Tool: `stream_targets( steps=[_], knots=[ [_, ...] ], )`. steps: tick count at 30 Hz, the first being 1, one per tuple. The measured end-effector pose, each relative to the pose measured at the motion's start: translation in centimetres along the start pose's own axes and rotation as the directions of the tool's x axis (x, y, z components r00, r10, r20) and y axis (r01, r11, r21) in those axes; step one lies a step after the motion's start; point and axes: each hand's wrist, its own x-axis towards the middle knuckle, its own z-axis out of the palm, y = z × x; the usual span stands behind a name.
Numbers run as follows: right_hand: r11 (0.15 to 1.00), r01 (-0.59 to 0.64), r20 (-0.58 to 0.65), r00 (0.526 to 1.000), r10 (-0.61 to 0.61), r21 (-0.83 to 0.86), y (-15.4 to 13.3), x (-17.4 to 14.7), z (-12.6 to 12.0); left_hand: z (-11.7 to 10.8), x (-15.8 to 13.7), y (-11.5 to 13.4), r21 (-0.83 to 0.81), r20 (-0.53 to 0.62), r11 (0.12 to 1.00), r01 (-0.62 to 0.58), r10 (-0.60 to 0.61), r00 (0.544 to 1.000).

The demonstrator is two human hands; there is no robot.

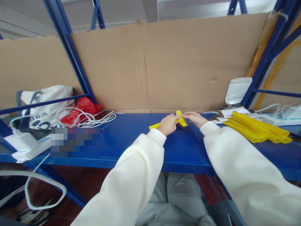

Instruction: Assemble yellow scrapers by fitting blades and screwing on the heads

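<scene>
My left hand (168, 124) is closed around the handle of a yellow scraper-like tool (182, 121) with a wide head. The handle's end sticks out to the left below the fist, and the head points to the right. My right hand (194, 118) reaches in from the right, its fingertips brought together at the head's far edge. What exactly those fingertips pinch is too small to make out. Both hands are just above the blue shelf table (131, 135).
Several yellow tubes (258, 127) lie piled at the right, beside stacked black-and-white packets (232, 110) and a white pouch (238, 90). White cables (94, 121), a red plastic bag (82, 110) and a power strip (33, 150) are at the left. Cardboard (188, 62) stands behind.
</scene>
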Motion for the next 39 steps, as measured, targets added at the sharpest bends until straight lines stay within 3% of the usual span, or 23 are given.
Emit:
stream_targets(
  steps=[8, 39],
  knots=[
    [1.0, -0.021, 0.137, 0.99, 0.018, 0.017, -1.2, -1.3, 0.4, 0.2, 0.2, -0.3, -0.032, -0.015, 0.999, 0.032, -0.032, 0.999],
    [0.998, 0.057, 0.14, 0.988, -0.059, 0.024, -0.8, -1.0, 0.9, 0.1, 0.0, -0.3, -0.004, 0.062, 0.999, 0.052, -0.052, 0.997]
  ],
)
